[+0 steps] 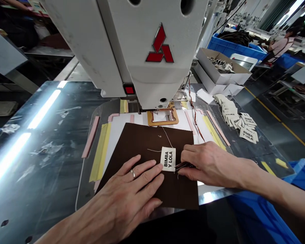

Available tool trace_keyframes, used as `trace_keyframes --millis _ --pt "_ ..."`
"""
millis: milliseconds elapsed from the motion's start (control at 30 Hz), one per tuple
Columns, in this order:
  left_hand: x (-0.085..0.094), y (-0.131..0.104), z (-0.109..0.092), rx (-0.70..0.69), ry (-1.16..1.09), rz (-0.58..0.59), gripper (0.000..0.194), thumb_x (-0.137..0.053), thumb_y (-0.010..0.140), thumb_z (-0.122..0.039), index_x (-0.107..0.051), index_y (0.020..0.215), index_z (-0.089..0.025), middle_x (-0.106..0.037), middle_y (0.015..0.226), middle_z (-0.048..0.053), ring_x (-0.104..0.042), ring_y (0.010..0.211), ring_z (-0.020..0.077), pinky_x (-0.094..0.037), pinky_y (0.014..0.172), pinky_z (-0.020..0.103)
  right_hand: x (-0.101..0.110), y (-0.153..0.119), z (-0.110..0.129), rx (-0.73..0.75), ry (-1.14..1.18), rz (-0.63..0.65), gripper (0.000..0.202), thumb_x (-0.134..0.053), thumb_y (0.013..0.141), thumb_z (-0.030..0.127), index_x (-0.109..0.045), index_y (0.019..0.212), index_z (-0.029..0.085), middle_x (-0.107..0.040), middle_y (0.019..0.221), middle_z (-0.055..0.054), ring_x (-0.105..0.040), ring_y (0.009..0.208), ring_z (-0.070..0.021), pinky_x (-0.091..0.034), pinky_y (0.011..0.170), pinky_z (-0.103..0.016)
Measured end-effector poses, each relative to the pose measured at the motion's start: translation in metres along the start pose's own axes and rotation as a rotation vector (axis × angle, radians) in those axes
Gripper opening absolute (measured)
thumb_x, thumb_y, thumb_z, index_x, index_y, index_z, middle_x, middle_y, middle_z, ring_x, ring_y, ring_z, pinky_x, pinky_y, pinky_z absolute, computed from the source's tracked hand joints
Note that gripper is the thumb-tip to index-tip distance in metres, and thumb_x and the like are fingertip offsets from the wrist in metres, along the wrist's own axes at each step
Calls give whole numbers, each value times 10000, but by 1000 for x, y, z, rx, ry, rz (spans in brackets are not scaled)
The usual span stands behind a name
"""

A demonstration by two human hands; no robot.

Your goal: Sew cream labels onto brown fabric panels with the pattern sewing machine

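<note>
A dark brown fabric panel (139, 145) lies on the white sheet in front of the sewing machine (152, 81). On the panel is a white label (168, 159) printed BIMBA Y LOLA, with loose pale threads by its edges. My left hand (139, 186) rests flat on the panel, fingers spread and tips touching the label's left side. My right hand (203, 164) is closed around a small dark metal tool, perhaps thread snips (184, 165), mostly hidden by the fingers. The tool's tips are at the label's lower right corner.
The machine's orange-framed clamp (163, 117) sits just beyond the panel. Loose labels (235, 117) are heaped at right, near an open cardboard box (222, 71) of more labels. A twisted brown cord (193, 108) hangs at right. Blue bins (259, 213) stand below the table's right edge.
</note>
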State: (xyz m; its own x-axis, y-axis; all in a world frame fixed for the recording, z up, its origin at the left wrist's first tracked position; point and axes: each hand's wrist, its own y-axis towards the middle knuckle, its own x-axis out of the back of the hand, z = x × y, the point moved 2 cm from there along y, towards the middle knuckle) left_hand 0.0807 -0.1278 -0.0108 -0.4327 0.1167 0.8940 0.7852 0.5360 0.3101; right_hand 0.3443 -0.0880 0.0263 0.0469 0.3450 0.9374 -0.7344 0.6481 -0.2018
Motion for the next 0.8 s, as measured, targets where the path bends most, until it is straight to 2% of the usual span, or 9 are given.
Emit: trace_keyframes --millis 167,267,400,633,733,800 --pt "-3 5 3 -32 85 85 462 -562 1092 -374 -557 1512 -181 -547 1584 92 -471 1493 295 -177 1340 517 -1 -3 5 -1 -72 -43 269 -525 1098 385 -583 930 184 -620 858 -30 -530 644 -158 -245 555 -335" --pt "-5 6 4 -45 90 97 487 -591 1078 -394 -553 1514 -179 -554 1582 63 -459 1498 292 -111 1348 491 -5 -4 6 -9 -80 -43 267 -533 1098 389 -578 935 182 -622 860 -31 -535 645 -160 -232 555 -334" --pt "-8 6 4 -6 39 54 437 -542 1104 -404 -579 1485 -195 -575 1564 27 -456 1496 263 -76 1349 451 -9 -3 6 -22 -74 -55 291 -543 1095 427 -577 940 182 -631 861 -32 -549 644 -161 -225 553 -334" --pt "-8 7 3 -21 71 106 474 -552 1098 -381 -541 1523 -170 -550 1586 44 -434 1505 281 -41 1344 461 -15 1 11 -37 -116 -127 356 -537 1090 504 -586 945 183 -622 819 -23 -543 608 -168 -192 540 -336" --pt "-6 7 3 -18 71 80 454 -534 1106 -392 -567 1502 -173 -569 1568 45 -463 1486 275 -67 1343 452 -21 3 12 -80 -52 -190 330 -534 1087 436 -606 906 170 -615 778 -23 -533 595 -159 -215 540 -329" --pt "-5 8 2 -14 68 45 430 -521 1111 -407 -599 1472 -188 -604 1533 42 -498 1460 261 -117 1339 433 -22 2 12 -109 90 -261 308 -602 1029 397 -594 818 172 -587 713 0 -498 560 -129 -245 527 -303"
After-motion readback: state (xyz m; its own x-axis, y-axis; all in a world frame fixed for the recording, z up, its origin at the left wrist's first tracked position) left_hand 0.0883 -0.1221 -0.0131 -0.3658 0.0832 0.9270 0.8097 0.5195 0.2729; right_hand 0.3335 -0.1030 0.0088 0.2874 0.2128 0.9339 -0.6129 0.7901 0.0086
